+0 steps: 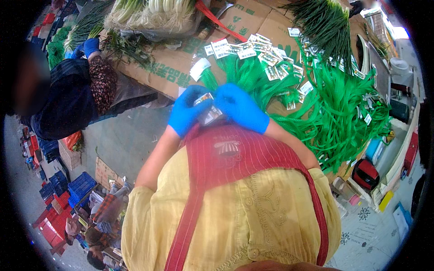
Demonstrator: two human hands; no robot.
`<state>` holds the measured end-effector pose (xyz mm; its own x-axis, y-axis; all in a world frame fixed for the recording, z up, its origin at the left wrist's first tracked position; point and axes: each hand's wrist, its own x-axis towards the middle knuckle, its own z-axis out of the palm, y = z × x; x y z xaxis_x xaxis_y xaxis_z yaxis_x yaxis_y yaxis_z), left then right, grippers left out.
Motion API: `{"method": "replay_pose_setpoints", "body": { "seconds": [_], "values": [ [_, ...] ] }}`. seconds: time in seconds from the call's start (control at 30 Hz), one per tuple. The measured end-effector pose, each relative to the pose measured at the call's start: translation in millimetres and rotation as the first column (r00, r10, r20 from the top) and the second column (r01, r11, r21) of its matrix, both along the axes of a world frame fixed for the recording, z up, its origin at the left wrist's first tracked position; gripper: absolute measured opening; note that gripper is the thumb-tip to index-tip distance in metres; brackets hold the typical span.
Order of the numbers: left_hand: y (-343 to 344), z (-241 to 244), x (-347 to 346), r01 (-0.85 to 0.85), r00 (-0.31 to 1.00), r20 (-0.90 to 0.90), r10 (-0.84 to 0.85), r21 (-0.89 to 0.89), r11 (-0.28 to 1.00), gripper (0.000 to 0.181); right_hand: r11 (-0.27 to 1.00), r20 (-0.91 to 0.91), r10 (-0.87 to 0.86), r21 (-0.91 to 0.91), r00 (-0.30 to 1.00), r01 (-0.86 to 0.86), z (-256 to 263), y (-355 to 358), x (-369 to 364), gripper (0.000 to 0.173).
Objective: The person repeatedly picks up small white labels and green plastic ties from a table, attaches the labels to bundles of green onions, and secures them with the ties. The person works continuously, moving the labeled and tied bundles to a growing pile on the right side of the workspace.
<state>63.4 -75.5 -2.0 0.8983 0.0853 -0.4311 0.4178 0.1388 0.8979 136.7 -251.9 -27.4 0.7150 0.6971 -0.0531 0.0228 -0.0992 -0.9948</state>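
Observation:
Both my hands wear blue gloves and meet in front of my apron at the table's near edge. My left hand [188, 110] grips small printed tags [212, 114] between thumb and fingers. Close beside it, my right hand [242, 108] has its fingers curled in at the tags' right side; whether they pinch anything is hidden. Just beyond my hands lie green mesh net sleeves [242, 69], fanned out with white printed labels [247, 53] at their far ends. One white label bundle [200, 68] on green mesh sits right above my left hand.
Cardboard [162, 69] covers the table. Spring onions [149, 13] lie at the far left, and green scallion tops [322, 30] at the far right. More net sleeves [339, 115] heap up on the right. A co-worker's blue-gloved hand [91, 46] is at left. Blue crates [81, 186] stand on the floor.

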Motion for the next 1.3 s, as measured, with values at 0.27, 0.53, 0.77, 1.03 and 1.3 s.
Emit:
{"method": "replay_pose_setpoints", "body": {
  "seconds": [0.27,0.53,0.77,1.03,1.3],
  "values": [
    [11.6,-6.2,-8.5,-0.026,0.998,0.066,0.005,0.326,0.945,0.031,0.97,0.086,-0.228,0.102,0.97,0.219,-0.4,-3.2,0.8,0.016],
    [26.3,57.3,7.7,0.32,0.947,-0.125,-0.295,0.325,0.89,0.036,0.977,0.148,0.2,-0.106,0.969,-0.186,25.3,-15.0,27.5,0.021],
    [10.3,30.7,6.0,0.19,0.982,-0.057,-0.182,0.27,0.944,0.022,0.956,0.411,0.123,-0.294,0.903,0.004,22.7,-22.8,32.2,0.018],
    [47.1,32.7,-52.7,0.315,0.946,-0.121,-0.3,0.126,0.941,0.029,0.587,0.428,-0.612,-0.318,0.665,0.745,-0.4,-76.9,99.3,0.026],
    [84.2,45.1,-70.5,0.352,0.918,-0.12,-0.378,-0.196,0.915,0.056,0.946,0.572,0.29,-0.292,0.767,-0.14,-98.4,77.7,-1.3,0.019]
  ]
}}
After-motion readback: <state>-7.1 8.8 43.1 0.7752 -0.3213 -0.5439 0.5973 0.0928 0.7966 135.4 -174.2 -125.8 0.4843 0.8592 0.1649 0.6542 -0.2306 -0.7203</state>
